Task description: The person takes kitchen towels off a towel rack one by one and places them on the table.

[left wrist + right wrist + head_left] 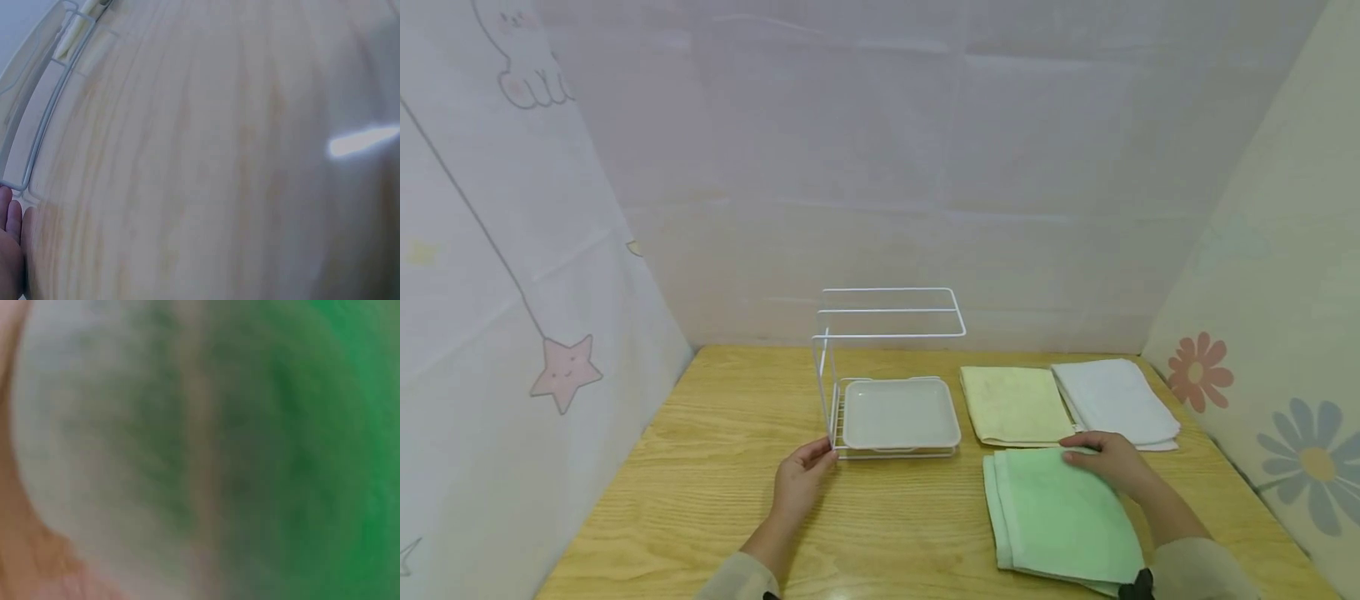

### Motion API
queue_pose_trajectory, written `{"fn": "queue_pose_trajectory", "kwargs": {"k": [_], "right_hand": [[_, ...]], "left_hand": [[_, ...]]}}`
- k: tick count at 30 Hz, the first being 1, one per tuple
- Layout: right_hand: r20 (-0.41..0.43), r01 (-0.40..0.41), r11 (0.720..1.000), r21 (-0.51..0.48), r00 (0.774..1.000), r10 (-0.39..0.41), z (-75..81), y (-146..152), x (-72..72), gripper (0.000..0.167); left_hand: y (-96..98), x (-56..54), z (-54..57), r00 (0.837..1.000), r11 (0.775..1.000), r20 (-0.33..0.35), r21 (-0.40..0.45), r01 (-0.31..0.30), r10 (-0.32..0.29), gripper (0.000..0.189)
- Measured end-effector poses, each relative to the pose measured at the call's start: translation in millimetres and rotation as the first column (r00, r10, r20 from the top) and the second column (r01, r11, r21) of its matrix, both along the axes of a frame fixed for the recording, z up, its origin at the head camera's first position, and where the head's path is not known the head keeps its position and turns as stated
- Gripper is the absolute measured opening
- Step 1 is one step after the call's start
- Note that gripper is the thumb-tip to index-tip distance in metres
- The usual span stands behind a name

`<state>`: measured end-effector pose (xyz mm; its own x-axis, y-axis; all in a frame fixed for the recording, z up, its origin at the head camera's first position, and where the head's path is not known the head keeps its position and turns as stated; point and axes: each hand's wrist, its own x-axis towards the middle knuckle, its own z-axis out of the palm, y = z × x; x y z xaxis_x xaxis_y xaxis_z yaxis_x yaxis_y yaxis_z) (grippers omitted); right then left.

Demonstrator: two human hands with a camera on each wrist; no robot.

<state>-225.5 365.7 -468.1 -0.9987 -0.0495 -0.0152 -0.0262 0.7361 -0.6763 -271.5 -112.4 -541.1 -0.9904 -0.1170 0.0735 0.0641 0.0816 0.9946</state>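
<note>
A white wire rack stands on the table with a shallow off-white tray on its base. At the rack's front left corner, my left hand pinches the wire between thumb and fingers. That hand shows at the lower left edge of the left wrist view, by the rack's rail. My right hand grips the far edge of a folded light green towel, thumb on top. Blurred green cloth fills much of the right wrist view.
A folded pale yellow towel lies right of the rack, just beyond the green one. Beside it at the far right is a folded white towel. Printed curtains enclose the wooden table at the back and sides.
</note>
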Motion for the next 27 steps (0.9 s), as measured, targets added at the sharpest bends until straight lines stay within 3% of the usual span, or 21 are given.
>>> {"fn": "queue_pose_trajectory", "kwargs": {"k": [11,20,27], "right_hand": [[-0.073,0.039,0.997,0.061,0.997,-0.035,-25.0,2.8,-20.6,0.035],[0.010,0.100,0.995,0.011,0.995,-0.100,-29.0,1.9,-20.6,0.038],[-0.006,0.093,0.995,-0.022,0.996,-0.093,-30.4,5.1,-20.0,0.040]], "left_hand": [[-1.3,3.7,3.0,1.000,1.000,0.015,-0.015,0.008,-0.008,0.033],[-1.5,4.1,1.3,1.000,1.000,0.019,-0.021,0.017,-0.016,0.035],[-0.4,2.8,1.0,1.000,1.000,0.026,-0.002,0.011,-0.011,0.033]]}}
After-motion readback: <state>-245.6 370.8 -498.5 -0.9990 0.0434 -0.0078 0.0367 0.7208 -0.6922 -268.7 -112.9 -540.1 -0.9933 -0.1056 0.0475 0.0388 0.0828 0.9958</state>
